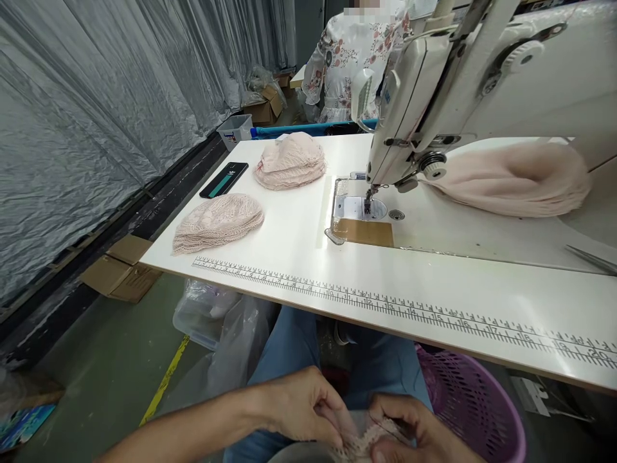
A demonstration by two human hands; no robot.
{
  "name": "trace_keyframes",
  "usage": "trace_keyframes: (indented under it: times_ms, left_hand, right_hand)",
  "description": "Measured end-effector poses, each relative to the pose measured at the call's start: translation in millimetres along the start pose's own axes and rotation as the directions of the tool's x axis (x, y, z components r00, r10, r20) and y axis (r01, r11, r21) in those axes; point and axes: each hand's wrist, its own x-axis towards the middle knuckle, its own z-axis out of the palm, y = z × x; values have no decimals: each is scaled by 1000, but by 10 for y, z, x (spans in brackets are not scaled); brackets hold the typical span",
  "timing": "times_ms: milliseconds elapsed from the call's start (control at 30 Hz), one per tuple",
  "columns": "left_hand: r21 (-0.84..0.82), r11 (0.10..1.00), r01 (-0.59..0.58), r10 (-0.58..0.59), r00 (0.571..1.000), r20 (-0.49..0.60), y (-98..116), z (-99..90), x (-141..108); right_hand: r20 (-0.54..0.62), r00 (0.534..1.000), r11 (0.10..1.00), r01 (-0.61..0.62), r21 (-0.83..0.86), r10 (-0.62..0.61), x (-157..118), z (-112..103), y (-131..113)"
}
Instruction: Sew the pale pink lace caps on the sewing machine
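Low in the view, over the lap, my left hand (308,405) pinches a piece of pale pink lace fabric (359,444). Close beside it, my right hand (409,427) has its fingers closed on the same lace. Part of the fabric is sheer, and its lower portion runs out of view. Above the hands is the white sewing table, its front edge printed with a ruler scale (366,301). On the table stands a sewing machine (409,109), its presser foot (369,202) above the metal needle plate.
Two stacks of pink lace pieces (219,222) (292,161) lie left on the table near a phone (224,180). Pink fabric (515,177) rests under the machine arm, scissors (592,259) at right. A purple basket (472,405) stands below. Another person (357,64) is behind.
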Motion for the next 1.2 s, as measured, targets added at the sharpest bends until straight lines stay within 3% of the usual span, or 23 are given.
trace_keyframes:
  times_ms: [200,400,600,800,967,1200]
  left_hand:
    - [-38,999,-23,24,999,27,-14,-40,-13]
    - [86,996,25,-18,997,-77,13,-158,-86]
    - [118,993,20,-14,999,-49,45,-135,-121]
    - [115,990,-85,83,996,23,12,-214,-232]
    - [122,989,-88,85,996,30,-98,-273,-250]
    - [2,996,-87,87,994,59,-110,-260,-234]
  right_hand:
    - [38,998,998,49,-26,-48,57,-21,-69]
    - [22,998,998,55,-12,-55,87,-153,-48]
    - [114,993,1000,11,10,-12,131,-49,-86]
    - [94,996,1000,0,-12,1,153,-7,-157]
    - [110,994,1000,3,-21,0,149,-109,-42]
    - [55,998,993,-3,-118,10,117,-198,90]
